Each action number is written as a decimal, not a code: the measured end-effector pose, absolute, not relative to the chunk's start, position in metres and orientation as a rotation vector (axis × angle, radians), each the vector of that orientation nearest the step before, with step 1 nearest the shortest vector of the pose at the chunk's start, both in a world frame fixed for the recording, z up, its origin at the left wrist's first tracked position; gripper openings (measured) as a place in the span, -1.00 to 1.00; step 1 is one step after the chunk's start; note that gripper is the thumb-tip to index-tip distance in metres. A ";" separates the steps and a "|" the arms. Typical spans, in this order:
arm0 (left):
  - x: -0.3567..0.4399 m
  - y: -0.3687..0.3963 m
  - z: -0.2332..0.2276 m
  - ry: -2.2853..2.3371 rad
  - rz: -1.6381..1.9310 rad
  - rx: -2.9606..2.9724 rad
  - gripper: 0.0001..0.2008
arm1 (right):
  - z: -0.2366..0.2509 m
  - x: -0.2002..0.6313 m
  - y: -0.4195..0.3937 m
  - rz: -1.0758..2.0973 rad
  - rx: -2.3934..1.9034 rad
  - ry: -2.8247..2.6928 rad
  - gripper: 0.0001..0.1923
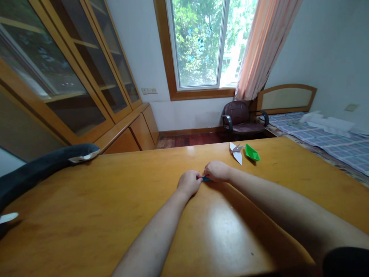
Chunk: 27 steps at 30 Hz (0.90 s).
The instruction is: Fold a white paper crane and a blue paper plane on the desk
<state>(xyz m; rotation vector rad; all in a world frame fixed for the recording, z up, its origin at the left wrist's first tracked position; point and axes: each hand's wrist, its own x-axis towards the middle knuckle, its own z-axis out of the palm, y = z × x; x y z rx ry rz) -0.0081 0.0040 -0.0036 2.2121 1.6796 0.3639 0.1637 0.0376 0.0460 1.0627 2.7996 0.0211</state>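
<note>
A small piece of folded blue paper (205,179) shows between my hands, just above the tabletop or on it; I cannot tell which. My left hand (189,182) pinches its left end with closed fingers. From the other side, my right hand (216,171) closes over the paper and hides most of it. Beyond my right hand stand a white paper crane (236,152) and a green paper boat (252,153), side by side on the wooden table (138,215).
At the table's left lies a dark plush toy (46,167) with a white underside. Past the far edge are a maroon armchair (240,117) and a bed (331,134) with a checked cover. A glass-door cabinet (95,82) lines the left wall.
</note>
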 end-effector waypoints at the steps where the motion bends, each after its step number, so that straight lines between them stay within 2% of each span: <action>1: -0.008 0.004 -0.003 1.681 0.353 2.224 -0.77 | 0.044 0.165 0.036 0.042 1.064 2.813 -0.76; 14: -0.011 0.006 0.011 1.491 0.148 2.601 -0.68 | 0.009 0.176 0.001 0.065 1.173 3.133 -0.74; 19: -0.018 0.007 0.020 1.422 0.052 2.567 -0.72 | 0.008 0.175 0.002 0.051 1.154 3.159 -0.73; 27: -0.029 0.002 0.032 1.573 -0.087 2.475 -0.72 | 0.006 0.174 0.003 -0.001 1.184 3.155 -0.71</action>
